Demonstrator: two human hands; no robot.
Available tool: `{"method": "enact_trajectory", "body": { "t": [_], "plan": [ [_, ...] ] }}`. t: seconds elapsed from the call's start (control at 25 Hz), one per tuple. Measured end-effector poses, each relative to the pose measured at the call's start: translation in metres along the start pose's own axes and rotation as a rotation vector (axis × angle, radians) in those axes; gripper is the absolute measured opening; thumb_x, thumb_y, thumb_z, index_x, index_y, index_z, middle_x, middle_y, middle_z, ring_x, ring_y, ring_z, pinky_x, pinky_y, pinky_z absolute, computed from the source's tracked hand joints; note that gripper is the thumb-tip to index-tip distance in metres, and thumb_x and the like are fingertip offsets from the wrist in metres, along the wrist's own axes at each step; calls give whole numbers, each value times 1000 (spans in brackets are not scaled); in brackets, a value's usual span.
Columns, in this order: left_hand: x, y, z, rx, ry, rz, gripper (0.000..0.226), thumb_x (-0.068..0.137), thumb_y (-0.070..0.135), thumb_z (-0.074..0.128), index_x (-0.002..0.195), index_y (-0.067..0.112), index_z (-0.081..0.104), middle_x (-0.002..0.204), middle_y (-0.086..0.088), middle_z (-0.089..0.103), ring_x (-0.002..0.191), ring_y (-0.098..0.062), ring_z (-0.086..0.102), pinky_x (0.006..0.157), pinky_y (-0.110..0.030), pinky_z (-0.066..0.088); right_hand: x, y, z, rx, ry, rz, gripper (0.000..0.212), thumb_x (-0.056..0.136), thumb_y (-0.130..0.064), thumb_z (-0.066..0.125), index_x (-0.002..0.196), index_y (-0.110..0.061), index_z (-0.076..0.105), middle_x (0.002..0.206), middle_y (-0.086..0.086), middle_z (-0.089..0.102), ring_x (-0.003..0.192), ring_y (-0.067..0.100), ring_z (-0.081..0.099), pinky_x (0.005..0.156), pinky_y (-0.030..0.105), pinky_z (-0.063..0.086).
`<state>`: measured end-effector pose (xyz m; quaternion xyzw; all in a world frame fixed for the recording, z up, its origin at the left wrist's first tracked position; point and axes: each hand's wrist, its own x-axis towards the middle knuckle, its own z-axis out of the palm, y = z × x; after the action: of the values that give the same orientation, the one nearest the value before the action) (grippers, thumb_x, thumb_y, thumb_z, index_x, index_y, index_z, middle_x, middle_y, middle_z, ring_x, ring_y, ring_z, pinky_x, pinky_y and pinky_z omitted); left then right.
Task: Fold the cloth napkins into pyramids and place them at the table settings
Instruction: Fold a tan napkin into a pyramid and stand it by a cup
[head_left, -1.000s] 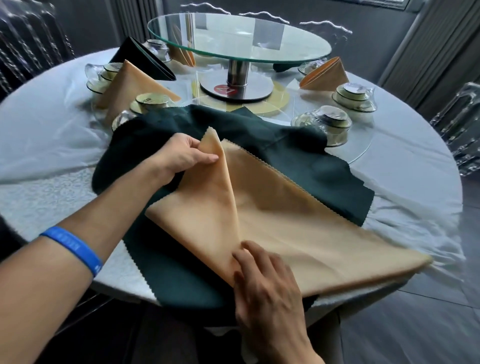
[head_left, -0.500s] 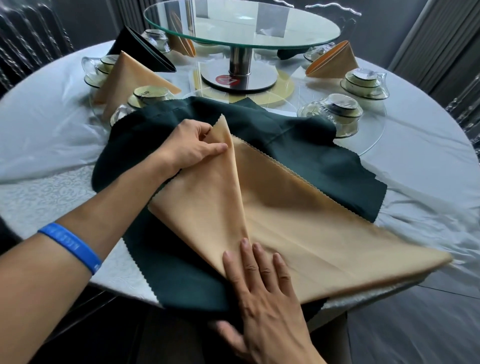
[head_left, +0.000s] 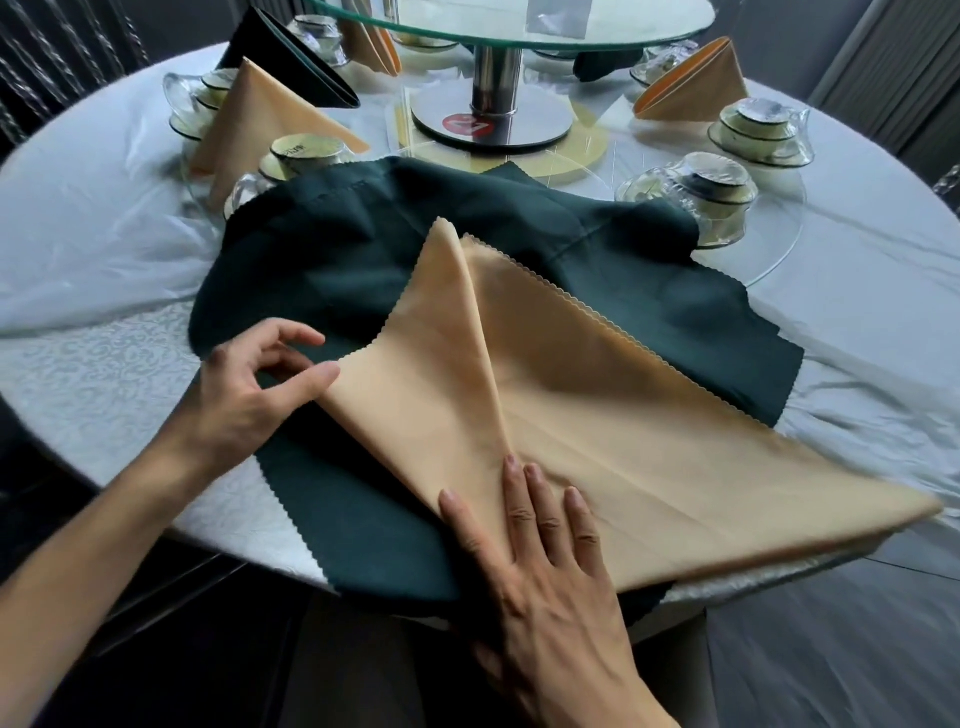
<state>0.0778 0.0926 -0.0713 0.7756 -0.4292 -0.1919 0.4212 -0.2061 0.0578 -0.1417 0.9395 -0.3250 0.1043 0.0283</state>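
A tan napkin (head_left: 597, 415) lies across the centre and lower right of the frame, spread on a dark green cloth (head_left: 322, 291) that covers the near part of the round counter (head_left: 93, 234). Its left corner is folded up into a long triangle whose tip points toward the upper middle of the frame.

The right hand (head_left: 545, 571), at lower centre, lies flat with straight fingers (head_left: 535, 499) pressing on the napkin's near point, where the fold line starts. The left hand (head_left: 249, 395), at left centre, sits at the napkin's left folded corner; its thumb tip touches that edge, while the other fingers are loosely curled above the green cloth and hold nothing.

At upper left stand a folded tan pyramid (head_left: 260, 114) and a folded dark pyramid (head_left: 291, 62); another tan pyramid (head_left: 696, 83) stands at upper right. Glass cups (head_left: 696, 192) stacked on saucers sit near them, around a glass turntable (head_left: 498, 26) at top centre.
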Motion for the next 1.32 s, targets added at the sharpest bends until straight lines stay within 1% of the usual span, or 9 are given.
{"method": "enact_trajectory", "body": {
  "t": [0.2, 0.32, 0.44, 0.56, 0.68, 0.84, 1.0, 1.2, 1.32],
  "plan": [
    [-1, -4, -1, -299, -193, -16, 50, 64, 42, 80, 110, 27, 68, 77, -6, 68, 76, -16, 60, 85, -37, 45, -1, 0, 0, -15, 1, -5, 117, 48, -57, 77, 152, -31, 31, 152, 24, 35, 140, 38, 35, 108, 53, 26],
    [1, -6, 8, -175, -106, -54, 31, 76, 26, 84, 101, 24, 68, 68, -4, 65, 66, -15, 53, 71, -31, 41, -1, 0, -2, -28, -7, 5, 104, 60, -54, 67, 153, -32, 28, 152, 26, 34, 140, 41, 36, 107, 53, 27],
    [0, -8, 18, 70, 20, -78, 22, 79, 31, 81, 93, 28, 64, 63, 8, 66, 55, -12, 52, 68, -32, 43, -2, 2, -2, -33, 11, -5, 86, 73, -49, 51, 154, -32, 27, 152, 27, 34, 138, 45, 37, 106, 55, 28],
    [-6, -6, 26, 155, 121, -40, 21, 80, 36, 79, 90, 31, 62, 65, 17, 66, 54, -1, 53, 83, -44, 47, -6, 4, -2, -41, 3, -27, 92, 67, -55, 57, 152, -28, 33, 152, 22, 36, 136, 44, 40, 106, 55, 27],
    [-14, -3, 32, 164, 202, -14, 18, 80, 35, 79, 87, 30, 63, 63, 14, 64, 53, -1, 50, 84, -51, 50, -7, 5, -4, -59, -40, -56, 108, 55, -65, 69, 151, -27, 36, 153, 16, 39, 134, 41, 45, 105, 55, 27],
    [-20, 2, 36, 219, 256, 47, 13, 81, 32, 78, 83, 27, 66, 67, 12, 64, 60, -13, 56, 79, -49, 52, -7, 6, -7, -80, -88, -58, 112, 53, -59, 71, 153, -31, 30, 154, 16, 37, 136, 41, 42, 105, 57, 26],
    [-21, 0, 35, 291, 265, 88, 12, 81, 32, 78, 77, 28, 68, 72, 10, 62, 74, -21, 61, 77, -48, 52, -8, 6, -8, -87, -72, -59, 96, 64, -55, 50, 154, -30, 27, 155, 15, 35, 137, 42, 40, 105, 58, 25],
    [-15, -4, 31, 321, 240, 52, 13, 83, 37, 75, 77, 30, 67, 71, 13, 63, 78, -21, 62, 85, -50, 49, -24, 14, -4, -84, -60, -87, 100, 64, -56, 64, 153, -22, 32, 158, 7, 32, 140, 34, 39, 109, 51, 25],
    [-22, -1, 36, 537, 297, 86, 7, 86, 33, 73, 83, 27, 70, 90, 5, 62, 92, -28, 55, 84, -44, 42, -30, 17, -5, -100, -35, -97, 95, 68, -50, 59, 153, -22, 30, 158, 5, 31, 140, 33, 37, 109, 51, 26]
  ]
}}
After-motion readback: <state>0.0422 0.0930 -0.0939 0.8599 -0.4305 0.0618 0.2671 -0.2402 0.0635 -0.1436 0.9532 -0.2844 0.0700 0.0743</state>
